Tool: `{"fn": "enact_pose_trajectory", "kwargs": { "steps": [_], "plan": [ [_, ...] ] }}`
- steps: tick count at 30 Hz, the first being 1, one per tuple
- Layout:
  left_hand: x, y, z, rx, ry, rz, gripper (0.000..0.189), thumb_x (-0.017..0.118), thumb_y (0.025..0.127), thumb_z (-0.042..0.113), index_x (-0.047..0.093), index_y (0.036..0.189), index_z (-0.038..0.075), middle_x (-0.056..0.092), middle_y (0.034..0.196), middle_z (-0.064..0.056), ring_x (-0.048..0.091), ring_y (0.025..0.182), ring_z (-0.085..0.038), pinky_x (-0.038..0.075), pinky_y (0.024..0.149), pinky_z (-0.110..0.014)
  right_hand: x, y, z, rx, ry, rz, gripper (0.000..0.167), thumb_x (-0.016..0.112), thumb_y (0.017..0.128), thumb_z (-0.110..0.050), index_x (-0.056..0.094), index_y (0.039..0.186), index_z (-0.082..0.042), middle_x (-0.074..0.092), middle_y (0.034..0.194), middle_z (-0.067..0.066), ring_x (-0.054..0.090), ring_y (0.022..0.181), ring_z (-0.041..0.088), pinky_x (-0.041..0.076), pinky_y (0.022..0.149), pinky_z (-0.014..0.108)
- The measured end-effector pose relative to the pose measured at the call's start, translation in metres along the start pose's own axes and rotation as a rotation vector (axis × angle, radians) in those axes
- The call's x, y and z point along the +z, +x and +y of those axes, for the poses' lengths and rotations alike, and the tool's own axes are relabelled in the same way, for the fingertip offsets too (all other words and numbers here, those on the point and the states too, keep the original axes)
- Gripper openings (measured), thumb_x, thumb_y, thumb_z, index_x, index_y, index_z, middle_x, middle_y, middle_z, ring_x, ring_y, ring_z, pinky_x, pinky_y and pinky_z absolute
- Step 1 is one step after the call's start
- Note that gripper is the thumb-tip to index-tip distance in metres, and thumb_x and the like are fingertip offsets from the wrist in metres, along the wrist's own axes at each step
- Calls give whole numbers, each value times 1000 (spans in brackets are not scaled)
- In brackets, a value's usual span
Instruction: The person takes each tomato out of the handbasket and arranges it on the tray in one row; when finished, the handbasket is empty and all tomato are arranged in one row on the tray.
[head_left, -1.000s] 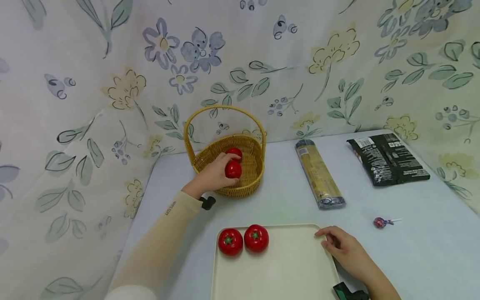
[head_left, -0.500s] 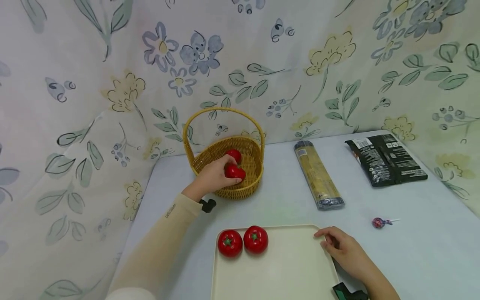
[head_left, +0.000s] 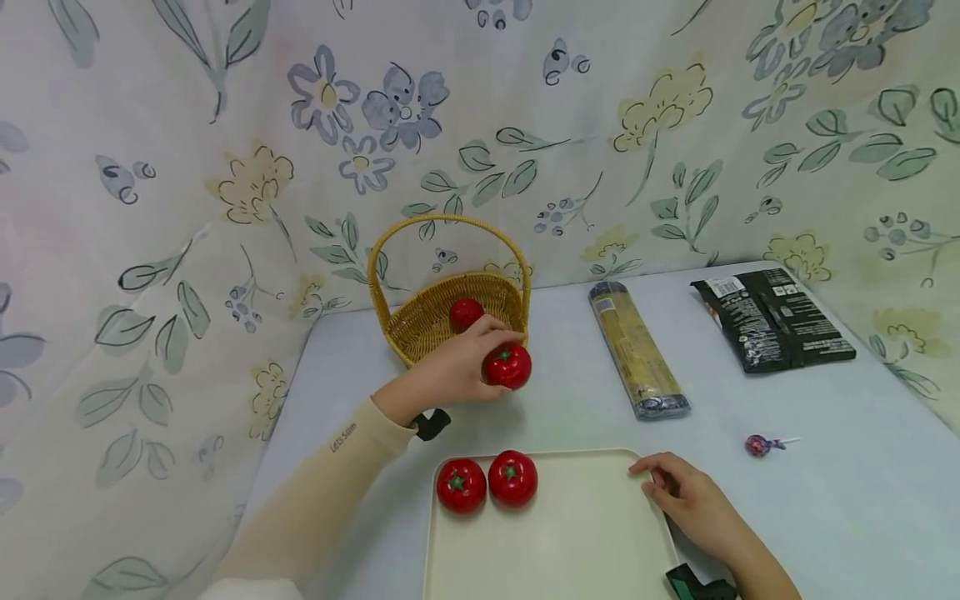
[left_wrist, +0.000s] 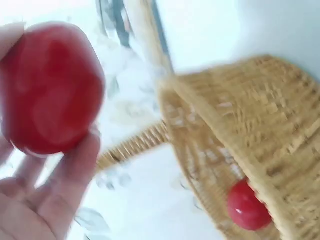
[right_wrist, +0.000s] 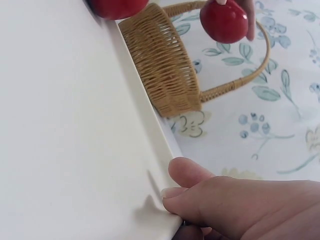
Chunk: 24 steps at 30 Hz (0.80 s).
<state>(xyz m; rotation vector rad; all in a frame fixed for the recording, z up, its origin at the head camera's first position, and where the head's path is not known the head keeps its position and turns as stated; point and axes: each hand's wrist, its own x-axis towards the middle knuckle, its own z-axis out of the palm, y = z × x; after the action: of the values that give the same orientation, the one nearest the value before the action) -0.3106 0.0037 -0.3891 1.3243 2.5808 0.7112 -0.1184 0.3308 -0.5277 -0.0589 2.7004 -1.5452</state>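
My left hand (head_left: 450, 367) holds a glossy red tomato (head_left: 513, 368) with a green stem mark, raised just in front of the basket. In the left wrist view this tomato (left_wrist: 52, 90) is lifted clear of the wicker basket (left_wrist: 270, 115). One more red tomato (head_left: 466, 312) lies inside the basket (head_left: 420, 327), partly behind my hand. Two tomatoes, a left one (head_left: 461, 486) and a right one (head_left: 513, 479), sit side by side in the cream tray's (head_left: 570, 533) far left corner. My right hand (head_left: 693, 504) pinches the tray's far right corner, thumb over the rim (right_wrist: 175, 200).
Right of the basket lies a long clear pack of yellowish sticks (head_left: 639, 350). Beyond it rests a black packet (head_left: 776, 318). A wrapped lollipop (head_left: 759, 446) lies right of the tray. Floral cloth (head_left: 570, 167) hangs behind the white table.
My left hand has lifted a tomato out of the basket and carried it right and toward me. The right hand stays at the tray's corner.
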Motion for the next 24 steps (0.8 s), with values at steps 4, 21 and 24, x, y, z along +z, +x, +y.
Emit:
{"fn": "enact_pose_trajectory", "kwargs": {
  "steps": [4,21,24],
  "plan": [
    [4,3,18,153,55,-107,69,89,87,19,57,147,12,46,143,-9,56,126,-22,53,101,-27,0,0,0,-3,0,-2,20,68,98,4,69,115,-7,45,86,3,45,72,11,41,57,28],
    [54,32,70,336,438,-492,71,86,85,50,55,140,18,62,130,7,55,118,-7,44,100,-22,-1,-1,-2,88,-21,-29,21,69,99,0,69,118,-9,46,87,5,47,76,14,42,60,26],
    [61,37,75,345,469,-517,70,86,84,51,55,138,19,62,128,8,55,116,-6,44,98,-21,-1,-1,-2,98,-26,-29,22,70,99,0,69,119,-9,46,87,5,47,77,15,42,61,26]
  ]
}}
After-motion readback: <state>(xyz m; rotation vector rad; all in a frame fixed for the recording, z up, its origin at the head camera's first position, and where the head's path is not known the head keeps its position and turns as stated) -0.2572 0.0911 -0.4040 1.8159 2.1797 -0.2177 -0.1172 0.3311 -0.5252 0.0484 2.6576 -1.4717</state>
